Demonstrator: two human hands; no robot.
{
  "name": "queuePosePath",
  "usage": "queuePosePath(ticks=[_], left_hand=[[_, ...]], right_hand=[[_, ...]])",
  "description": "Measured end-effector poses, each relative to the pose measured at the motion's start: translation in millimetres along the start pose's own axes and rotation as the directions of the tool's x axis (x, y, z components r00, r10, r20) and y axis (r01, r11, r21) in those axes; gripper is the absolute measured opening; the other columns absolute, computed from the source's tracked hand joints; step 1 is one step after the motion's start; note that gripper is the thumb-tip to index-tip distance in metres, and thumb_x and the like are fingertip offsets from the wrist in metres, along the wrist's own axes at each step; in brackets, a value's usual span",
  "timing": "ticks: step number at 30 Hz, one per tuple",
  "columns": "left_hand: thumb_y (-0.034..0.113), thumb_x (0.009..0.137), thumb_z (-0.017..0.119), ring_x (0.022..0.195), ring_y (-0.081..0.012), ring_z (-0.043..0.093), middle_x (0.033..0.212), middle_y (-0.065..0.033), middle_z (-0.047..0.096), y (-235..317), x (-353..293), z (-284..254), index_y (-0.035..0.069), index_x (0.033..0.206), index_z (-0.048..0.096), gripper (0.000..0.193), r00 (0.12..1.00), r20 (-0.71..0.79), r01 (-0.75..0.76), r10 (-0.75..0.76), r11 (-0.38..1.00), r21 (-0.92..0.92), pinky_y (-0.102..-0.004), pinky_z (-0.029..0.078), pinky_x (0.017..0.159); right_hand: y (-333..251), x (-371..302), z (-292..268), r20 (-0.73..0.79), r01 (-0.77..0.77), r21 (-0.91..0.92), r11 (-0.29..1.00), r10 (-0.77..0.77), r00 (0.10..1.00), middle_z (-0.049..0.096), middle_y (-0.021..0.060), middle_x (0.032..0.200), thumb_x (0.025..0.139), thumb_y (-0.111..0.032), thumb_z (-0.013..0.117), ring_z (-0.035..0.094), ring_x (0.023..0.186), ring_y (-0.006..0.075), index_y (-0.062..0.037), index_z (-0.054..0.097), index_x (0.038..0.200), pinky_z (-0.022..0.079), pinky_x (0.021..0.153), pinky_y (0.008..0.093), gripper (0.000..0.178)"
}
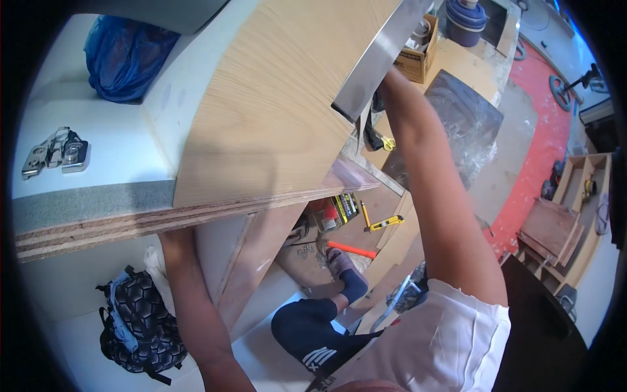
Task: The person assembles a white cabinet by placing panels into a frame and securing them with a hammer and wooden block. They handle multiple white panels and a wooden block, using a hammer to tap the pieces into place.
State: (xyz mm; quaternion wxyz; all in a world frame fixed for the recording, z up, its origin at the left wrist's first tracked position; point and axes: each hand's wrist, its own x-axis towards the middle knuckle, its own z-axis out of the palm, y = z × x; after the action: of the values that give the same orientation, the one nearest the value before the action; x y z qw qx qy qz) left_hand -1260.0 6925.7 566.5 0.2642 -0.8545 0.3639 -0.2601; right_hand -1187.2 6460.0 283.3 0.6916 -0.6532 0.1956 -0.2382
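A pale wood-grain panel [261, 98] stands on the layered plywood edge [117, 225], with a shiny metal strip [375, 62] along its right side. My left forearm [196, 307] goes up beneath the plywood, which hides the hand and its fingers. My right arm [437, 176] stretches forward along the panel's right side. Past the wrist, my right hand [390, 75] disappears behind the metal strip, so its fingers and anything in them are hidden. Just below that strip is a dark object [373, 134], partly covered. On the white shelf at left lie metal cabinet hinges [59, 153].
A blue plastic bag [127, 59] sits on the upper shelf; a patterned backpack [144, 326] lies below. On the floor are an orange-handled hammer [353, 249] and a yellow utility knife [386, 223]. A cardboard box [418, 59] and a lidded bucket [465, 23] stand at far right.
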Motion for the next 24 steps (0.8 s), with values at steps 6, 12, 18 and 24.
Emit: queuePosePath(ticks=[6,12,18,24], left_hand=[[0.028,0.089,0.050,0.106,-0.0314,0.052,0.117,-0.0158,0.056,-4.2,8.0,3.7,0.003,0.111,0.058,0.034,1.000,-0.004,-0.002,0.002,1.000,-0.014,-0.0402,0.041,0.093],[0.027,0.089,0.051,0.106,-0.0308,0.053,0.117,-0.0158,0.056,-9.4,-0.2,-7.9,0.003,0.111,0.058,0.034,1.000,0.014,0.009,-0.009,1.000,-0.009,-0.0399,0.042,0.092],[0.027,0.089,0.051,0.106,-0.0301,0.053,0.116,-0.0158,0.057,-19.2,3.7,3.3,0.002,0.111,0.058,0.034,1.000,0.002,0.001,-0.001,1.000,-0.022,-0.0396,0.042,0.092],[0.026,0.088,0.052,0.106,-0.0295,0.053,0.116,-0.0158,0.057,-24.2,5.8,7.3,0.002,0.111,0.058,0.034,1.000,0.001,-0.001,0.001,1.000,-0.009,-0.0394,0.043,0.091]], right_hand=[[114.8,-72.9,34.1,-0.063,-0.026,-0.619,0.785,-0.016,0.998,0.051,0.0298,0.108,0.078,-0.012,0.061,0.057,0.093,0.0438,0.0011,0.019,0.131,0.048,0.079,0.0473,0.069],[82.1,-47.2,33.0,-0.001,0.040,-0.465,0.884,-0.046,0.999,0.052,0.0289,0.109,0.080,-0.017,0.060,0.057,0.095,0.0434,0.0003,0.025,0.129,0.047,0.081,0.0467,0.063],[36.1,-15.1,23.9,0.030,0.062,-0.310,0.949,-0.055,0.998,0.054,0.0273,0.110,0.081,-0.023,0.057,0.056,0.098,0.0422,-0.0004,0.035,0.125,0.046,0.082,0.0458,0.054],[94.4,-37.6,54.5,0.021,0.039,-0.435,0.899,-0.033,0.999,0.056,0.0257,0.111,0.083,-0.028,0.055,0.056,0.100,0.0411,-0.0011,0.044,0.121,0.046,0.084,0.0449,0.048]])
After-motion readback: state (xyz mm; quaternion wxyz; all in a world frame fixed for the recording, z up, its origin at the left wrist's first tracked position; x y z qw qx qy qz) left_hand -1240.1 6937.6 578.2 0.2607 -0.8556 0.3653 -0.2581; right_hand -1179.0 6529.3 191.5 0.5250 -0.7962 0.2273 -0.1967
